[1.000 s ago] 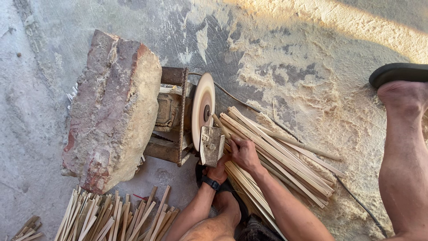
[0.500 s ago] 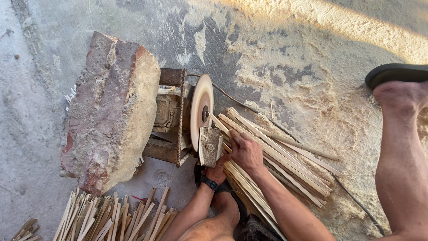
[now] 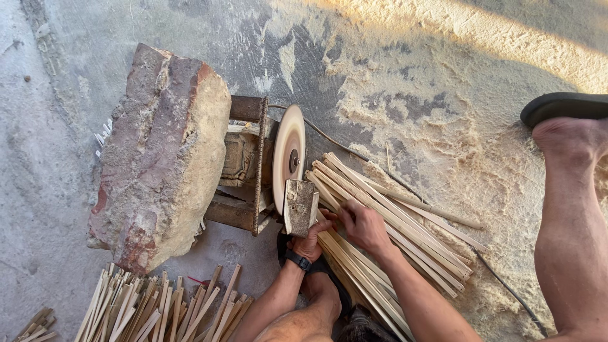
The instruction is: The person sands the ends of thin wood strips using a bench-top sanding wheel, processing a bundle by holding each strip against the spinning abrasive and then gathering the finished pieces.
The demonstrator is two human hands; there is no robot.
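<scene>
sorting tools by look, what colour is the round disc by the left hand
Pale cream disc, head view.

The grey concrete floor (image 3: 392,50), dusted with pale sawdust (image 3: 481,133) at right, carries a big reddish stone block (image 3: 158,152) at left, a fanned stick pile (image 3: 405,228) at centre, and more cut sticks (image 3: 158,310) along the lower left edge.
</scene>
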